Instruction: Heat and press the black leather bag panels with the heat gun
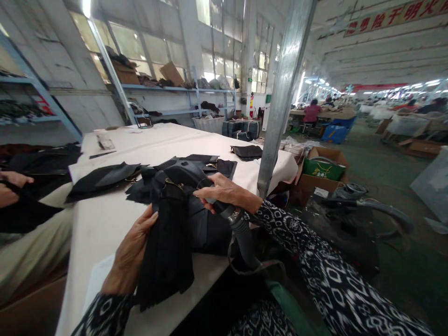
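Windows (140, 42) stand above loaded shelves (154, 87) along the far wall; at right, a long hall runs back under strip lights, with a red-lettered sign (402, 17) overhead. Pale sheeting covers the table (175, 140), and 1 metal post (285, 88) rises at its right edge. Beside that edge, on the floor, a box (317, 183) holds a green bag (322, 169).

Black cloth (168, 242) lies over the table's near edge, on other black pieces (210, 228). The left hand (131, 249) has its thumb and fingers clamped on the cloth's left side; some fingers are hidden under it. The right hand (224, 192) is wrapped around a black tool (189, 173), whose head lies over the cloth's far end; whether they touch, I cannot tell. Its hose (243, 238) drops past the edge into shadow.

At the left edge, the frame cuts off a co-worker (35, 261), hands on dark fabric. Both of the wearer's patterned sleeves (336, 275) are cropped below, and people deep in the hall are blurred.
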Demonstrator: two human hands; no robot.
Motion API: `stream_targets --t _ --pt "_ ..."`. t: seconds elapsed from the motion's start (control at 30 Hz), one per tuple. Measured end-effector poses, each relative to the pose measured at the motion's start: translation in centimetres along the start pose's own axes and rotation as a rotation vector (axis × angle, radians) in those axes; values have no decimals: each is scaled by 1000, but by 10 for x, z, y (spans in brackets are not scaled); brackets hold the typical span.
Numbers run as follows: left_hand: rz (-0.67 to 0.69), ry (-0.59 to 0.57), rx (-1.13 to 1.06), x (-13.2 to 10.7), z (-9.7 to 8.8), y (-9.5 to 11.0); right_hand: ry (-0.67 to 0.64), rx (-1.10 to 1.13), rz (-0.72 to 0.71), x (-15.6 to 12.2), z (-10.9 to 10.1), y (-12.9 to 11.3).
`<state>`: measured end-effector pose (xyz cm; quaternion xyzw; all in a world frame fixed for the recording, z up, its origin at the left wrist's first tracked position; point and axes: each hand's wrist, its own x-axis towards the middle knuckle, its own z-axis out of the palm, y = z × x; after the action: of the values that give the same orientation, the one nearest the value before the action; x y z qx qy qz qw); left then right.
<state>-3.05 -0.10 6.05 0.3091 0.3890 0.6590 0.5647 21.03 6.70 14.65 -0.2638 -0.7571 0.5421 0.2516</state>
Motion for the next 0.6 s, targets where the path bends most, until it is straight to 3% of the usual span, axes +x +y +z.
stream_targets --t 0.17,0.33,0.47,0.6 --pt "-24 11 -34 -2 -4 2 -130 32 110 -17 16 3" --pt "-50 52 -31 -8 -1 -3 -99 76 110 8 34 3" --pt "-45 188 117 -10 -15 4 -1 49 37 23 17 1" --pt "-101 438 309 -7 -48 18 21 7 33 2 -4 10"
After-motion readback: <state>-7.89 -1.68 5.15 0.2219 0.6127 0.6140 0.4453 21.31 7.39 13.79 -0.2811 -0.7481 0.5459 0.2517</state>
